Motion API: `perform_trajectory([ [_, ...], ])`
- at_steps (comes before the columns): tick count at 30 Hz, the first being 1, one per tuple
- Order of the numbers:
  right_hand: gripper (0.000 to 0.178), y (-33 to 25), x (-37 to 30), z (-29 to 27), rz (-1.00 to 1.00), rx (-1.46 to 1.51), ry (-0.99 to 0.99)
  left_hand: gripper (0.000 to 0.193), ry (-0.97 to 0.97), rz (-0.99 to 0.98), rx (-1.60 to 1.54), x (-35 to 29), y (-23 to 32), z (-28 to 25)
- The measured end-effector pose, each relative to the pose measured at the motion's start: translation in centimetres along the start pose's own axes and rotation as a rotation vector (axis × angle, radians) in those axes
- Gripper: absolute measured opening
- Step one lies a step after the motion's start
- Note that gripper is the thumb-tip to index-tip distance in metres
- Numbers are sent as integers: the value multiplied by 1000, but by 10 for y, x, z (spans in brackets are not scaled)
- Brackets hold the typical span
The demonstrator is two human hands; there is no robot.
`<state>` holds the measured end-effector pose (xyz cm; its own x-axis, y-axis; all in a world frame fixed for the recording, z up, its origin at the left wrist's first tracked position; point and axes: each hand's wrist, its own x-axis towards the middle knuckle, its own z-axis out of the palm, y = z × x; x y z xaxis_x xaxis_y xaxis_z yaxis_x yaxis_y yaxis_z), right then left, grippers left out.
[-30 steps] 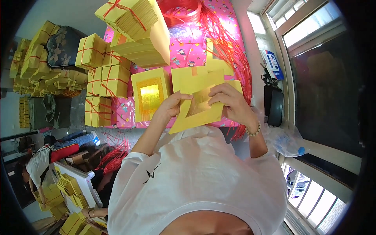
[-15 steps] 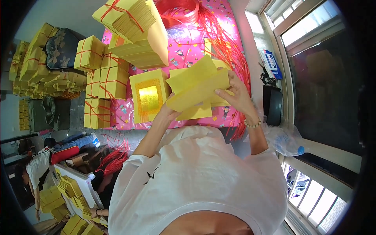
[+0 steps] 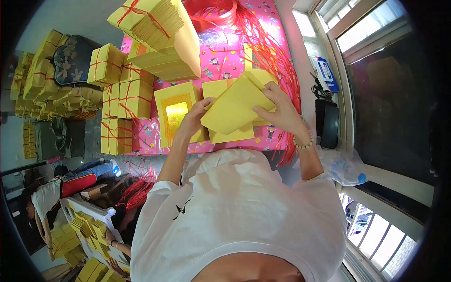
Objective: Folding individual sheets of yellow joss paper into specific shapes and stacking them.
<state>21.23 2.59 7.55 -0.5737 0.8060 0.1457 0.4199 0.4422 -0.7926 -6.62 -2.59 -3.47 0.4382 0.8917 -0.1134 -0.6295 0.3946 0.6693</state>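
Between my two hands are yellow paper sheets (image 3: 237, 107), tilted with one corner pointing away from me. My left hand (image 3: 193, 117) closes on their left edge, fingertips partly behind the paper. At the right edge my right hand (image 3: 282, 110), above a beaded bracelet, pinches the sheets with its thumb on top. Beneath them lies a stack of yellow paper (image 3: 232, 136) on the pink patterned table cover (image 3: 150, 136). Left of it, partly behind my left hand, sits another yellow stack with a gold foil square (image 3: 175, 113) on its top sheet.
Red-tied yellow bundles (image 3: 108, 63) stand along the table's left side, taller stacks (image 3: 164, 58) at the back. Red plastic strips (image 3: 275, 61) trail down the right side from a red coil (image 3: 211, 16). A window (image 3: 385, 94) is at right. Other people (image 3: 47, 197) handle yellow paper at lower left.
The sheets have turned from a wide slant to a more upright diamond. My left hand has moved up and left along their edge; my right hand has shifted slightly. Lower left, another person's hand reached farther in.
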Motion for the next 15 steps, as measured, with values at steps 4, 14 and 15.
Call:
perform_trajectory([
  [4, 26, -6, 1, 9, -111, -231, 9, 51, 36, 206, 1055, 12, 23, 51],
  [14, 35, -1, -2, 54, -170, -121, 70, 30, 174, 322, 1025, 19, -46, 2],
  [15, 39, -1, -2, 57, -129, 0, 144, 28, 181, 294, 1003, 19, -47, 2],
])
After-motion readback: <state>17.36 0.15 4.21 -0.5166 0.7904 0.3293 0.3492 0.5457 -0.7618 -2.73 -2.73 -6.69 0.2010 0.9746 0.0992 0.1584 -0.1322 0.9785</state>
